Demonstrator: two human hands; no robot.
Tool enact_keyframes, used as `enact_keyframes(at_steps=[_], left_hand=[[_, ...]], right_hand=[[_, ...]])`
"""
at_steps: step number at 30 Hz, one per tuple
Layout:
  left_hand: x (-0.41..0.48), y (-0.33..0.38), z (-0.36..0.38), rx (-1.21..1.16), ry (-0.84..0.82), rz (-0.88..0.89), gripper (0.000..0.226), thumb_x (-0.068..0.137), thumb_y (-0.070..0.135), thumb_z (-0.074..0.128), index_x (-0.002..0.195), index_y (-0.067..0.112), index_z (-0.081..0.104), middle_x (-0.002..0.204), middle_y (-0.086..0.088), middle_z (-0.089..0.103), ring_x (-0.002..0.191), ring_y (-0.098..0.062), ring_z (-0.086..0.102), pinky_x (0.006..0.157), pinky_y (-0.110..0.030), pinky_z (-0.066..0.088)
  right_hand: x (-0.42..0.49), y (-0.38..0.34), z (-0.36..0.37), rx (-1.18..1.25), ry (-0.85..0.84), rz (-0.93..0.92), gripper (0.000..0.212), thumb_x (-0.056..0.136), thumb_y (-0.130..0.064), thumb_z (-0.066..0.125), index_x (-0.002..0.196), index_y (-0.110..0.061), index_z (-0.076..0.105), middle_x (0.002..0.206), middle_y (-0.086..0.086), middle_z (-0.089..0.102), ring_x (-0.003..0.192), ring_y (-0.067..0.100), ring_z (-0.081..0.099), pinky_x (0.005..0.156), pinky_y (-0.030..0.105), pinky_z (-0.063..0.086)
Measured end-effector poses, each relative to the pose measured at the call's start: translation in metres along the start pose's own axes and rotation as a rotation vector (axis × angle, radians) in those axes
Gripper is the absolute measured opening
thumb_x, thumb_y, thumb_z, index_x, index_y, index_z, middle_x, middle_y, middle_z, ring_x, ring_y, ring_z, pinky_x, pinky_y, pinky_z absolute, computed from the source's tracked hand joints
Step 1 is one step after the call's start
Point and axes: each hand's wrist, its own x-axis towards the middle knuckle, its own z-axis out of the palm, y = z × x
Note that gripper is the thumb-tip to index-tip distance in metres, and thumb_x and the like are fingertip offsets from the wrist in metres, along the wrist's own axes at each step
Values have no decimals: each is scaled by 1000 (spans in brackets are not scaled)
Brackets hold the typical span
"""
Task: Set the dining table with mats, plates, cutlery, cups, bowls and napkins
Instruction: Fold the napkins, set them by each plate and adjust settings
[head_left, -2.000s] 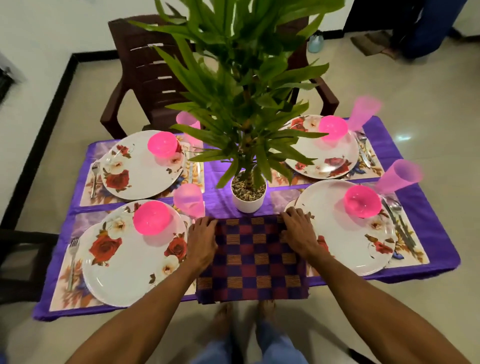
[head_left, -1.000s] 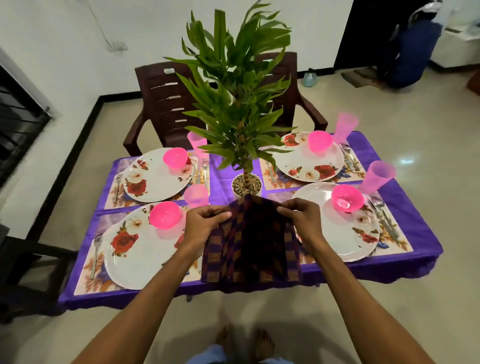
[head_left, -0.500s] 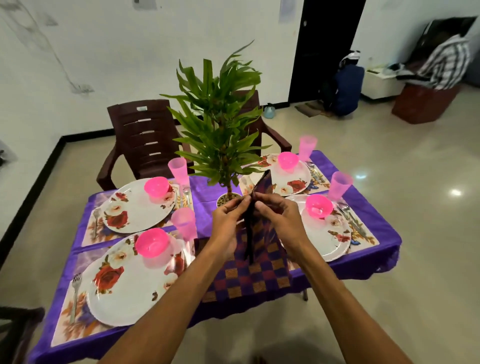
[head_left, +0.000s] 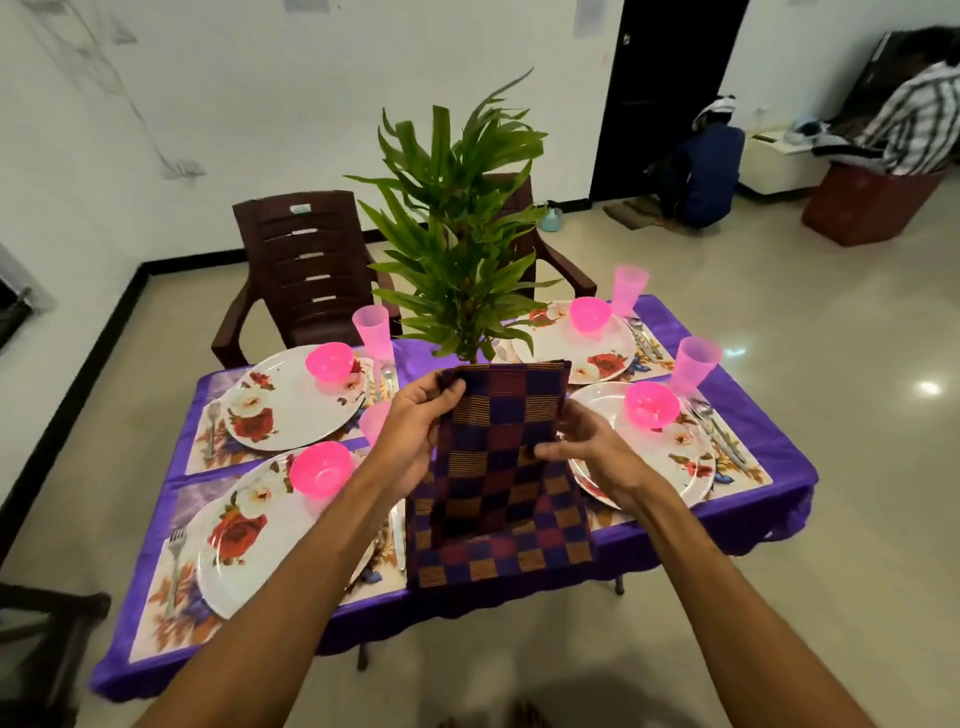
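Left hand (head_left: 415, 431), right hand (head_left: 592, 452) fingers pinch checked napkin (head_left: 498, 467) (folded, raised over table).

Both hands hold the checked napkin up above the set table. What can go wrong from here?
1. The left hand grips the checked napkin right beside a half-hidden pink cup; a sideways sweep could tip it.
2. The napkin's top edge sits just before the potted plant; pushing it forward may snag leaves.
3. The right hand pinches only one edge, so the folds might slip open.
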Motion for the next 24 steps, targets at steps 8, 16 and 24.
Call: enact_keyframes(at_steps=[8,16,24], left_hand=[[-25,7,-36,-86,72,-64,42,101,28,51,137,6,55,128,-16,66,115,-30,65,92,-46,56],[-69,-8,-87,109,242,-42,55,88,-9,61,136,19,56,118,-14,71,102,-27,71,69,-36,61],[-87,34,-110,190,332,304,34,93,-9,53,101,15,76,122,-12,70,116,-33,65,76,-41,63]], right_hand=[[32,6,52,235,-60,24,40,81,11,69,121,7,64,120,25,68,107,37,67,96,48,54],[53,13,86,307,-253,107,54,84,20,58,134,-1,58,129,24,64,118,38,62,98,46,54],[68,-10,134,353,-320,-24,52,71,31,31,65,-2,70,109,20,73,108,32,69,85,38,59]])
